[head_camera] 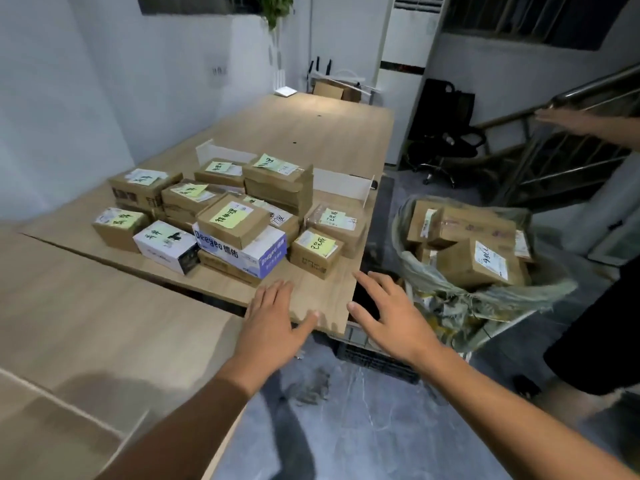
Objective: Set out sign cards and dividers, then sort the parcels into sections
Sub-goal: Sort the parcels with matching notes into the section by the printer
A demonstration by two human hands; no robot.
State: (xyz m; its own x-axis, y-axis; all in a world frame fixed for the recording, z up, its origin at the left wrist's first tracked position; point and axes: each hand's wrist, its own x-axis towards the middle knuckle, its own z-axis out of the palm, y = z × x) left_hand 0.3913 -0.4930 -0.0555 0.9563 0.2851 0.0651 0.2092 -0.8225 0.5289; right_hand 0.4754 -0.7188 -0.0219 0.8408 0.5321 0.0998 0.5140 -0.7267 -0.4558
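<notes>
- Pale wood-grain table (pixel 311 133) in a white-walled room, with a grey marbled floor (pixel 363 420).
- Cardboard parcels (pixel 239 220) with green notes sit near the table's corner, with a white divider (pixel 343 185) behind them.
- Left hand (pixel 270 317) and right hand (pixel 391 313) are spread flat, holding nothing.
- A crumpled plastic sack (pixel 485 299) stands beside the table.

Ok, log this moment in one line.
left hand open over table corner; right hand open beside table; parcels piled on table; sack holds more

Blue print on the white carton (pixel 239 253) reads "Deeyeo 德佑", the green note (pixel 231 214) on the brown box (pixel 255 227) reads "待处理", the yellow note (pixel 318 242) on the front-right parcel (pixel 311 264) reads "已完成", and the remaining labels are illegible.
</notes>
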